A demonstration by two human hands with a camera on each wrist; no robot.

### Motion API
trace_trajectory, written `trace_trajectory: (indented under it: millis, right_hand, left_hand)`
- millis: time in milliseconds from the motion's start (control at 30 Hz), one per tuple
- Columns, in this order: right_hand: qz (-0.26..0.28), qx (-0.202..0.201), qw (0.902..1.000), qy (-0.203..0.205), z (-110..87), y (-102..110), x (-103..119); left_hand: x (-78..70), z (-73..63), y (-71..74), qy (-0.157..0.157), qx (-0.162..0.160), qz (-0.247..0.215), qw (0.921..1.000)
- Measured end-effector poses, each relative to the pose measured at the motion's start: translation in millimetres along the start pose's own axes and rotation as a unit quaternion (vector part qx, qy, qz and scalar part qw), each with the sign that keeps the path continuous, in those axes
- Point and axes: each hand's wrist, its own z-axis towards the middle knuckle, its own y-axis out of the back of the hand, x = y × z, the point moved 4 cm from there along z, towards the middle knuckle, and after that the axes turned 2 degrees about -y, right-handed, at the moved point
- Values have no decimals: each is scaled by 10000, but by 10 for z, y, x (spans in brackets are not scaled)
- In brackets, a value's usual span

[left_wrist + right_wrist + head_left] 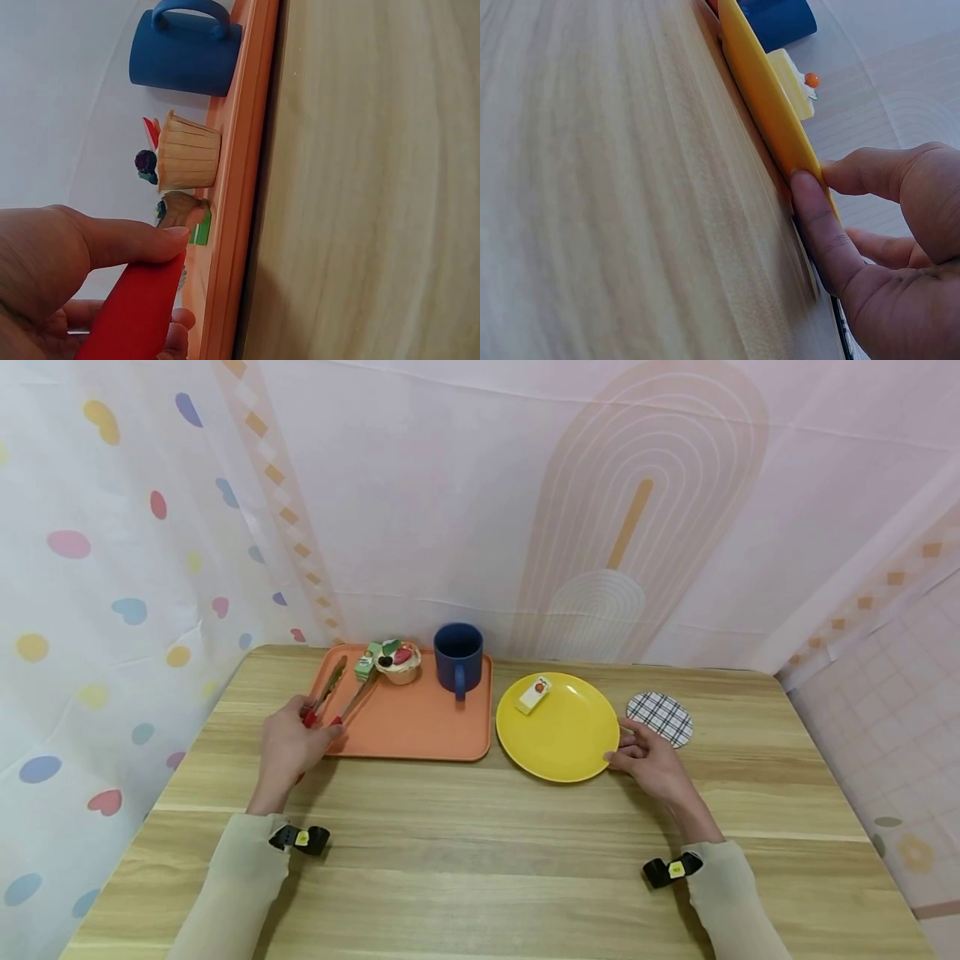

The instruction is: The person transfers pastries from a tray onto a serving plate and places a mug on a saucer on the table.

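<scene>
My left hand grips a pair of tongs by the red handles, over the left end of an orange tray. The tongs' arms are spread, and their tips reach toward a small green cake slice. A cupcake topped with fruit stands right beside that slice. On the right, my right hand pinches the rim of a yellow plate between thumb and fingers. A pale yellow cake slice with an orange topping lies on the plate.
A blue mug stands at the tray's back right, its handle toward me. Beyond the plate, a round checked coaster lies near my right hand on the wooden table. A patterned cloth hangs behind the table.
</scene>
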Motion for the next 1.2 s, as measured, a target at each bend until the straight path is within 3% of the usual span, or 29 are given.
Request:
trace_trajectory:
  millis: [467, 967, 1200]
  right_hand:
    - [-40, 20, 10000, -24, -4, 3, -8]
    - [40, 21, 10000, 9, 1, 4, -13]
    - [51, 39, 10000, 5, 3, 2, -10]
  left_hand:
    - [-55, 98, -51, -69, 15, -90, 9999]
    - [-26, 187, -103, -70, -32, -137, 9999]
    - [-14, 198, -100, -217, -105, -111, 9996]
